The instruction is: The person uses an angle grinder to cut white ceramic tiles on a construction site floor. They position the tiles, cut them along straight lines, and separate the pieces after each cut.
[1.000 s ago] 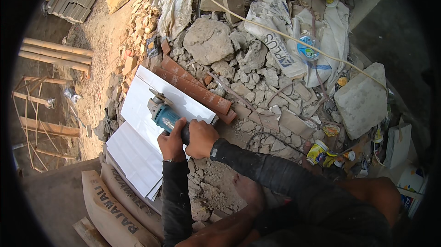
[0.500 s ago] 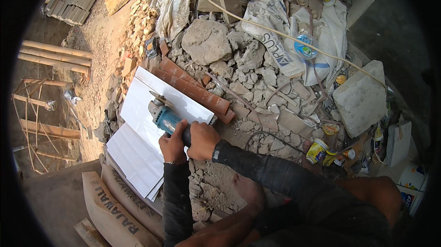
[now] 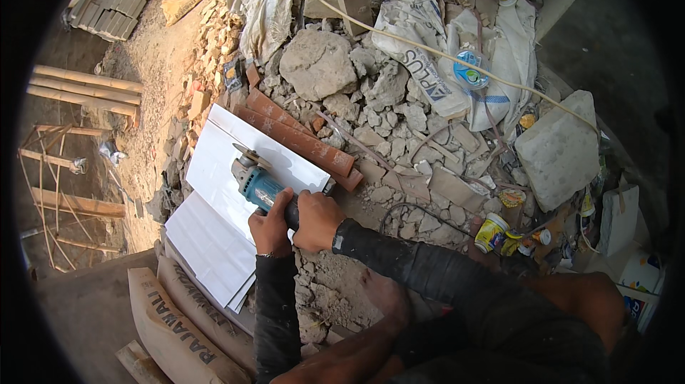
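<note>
Both my hands are closed around a teal and black angle grinder (image 3: 262, 190). My left hand (image 3: 271, 227) wraps the near side of its body, and my right hand (image 3: 319, 221) grips the rear end. The grinder's disc (image 3: 251, 155) stands over a glossy white tile (image 3: 212, 159), on which a dark shadow falls beside the tool. Whether the disc touches the surface cannot be made out. A thin line crosses the tile close to its far edge. Against its near-left side lie more white tiles (image 3: 207, 230), stacked with their edges slightly offset.
Reddish-brown roof tiles (image 3: 300, 138) lie along the white tile's right side. Broken concrete (image 3: 317, 63) and rubble spread beyond them. Filled paper sacks (image 3: 171, 327) sit at lower left. A pale cable (image 3: 421, 45) crosses the debris; a dark cord (image 3: 428, 207) curves right of my hands.
The grinder and both hands have shifted very slightly toward me over the tile. My grip looks the same, and the tiles have stayed in place.
</note>
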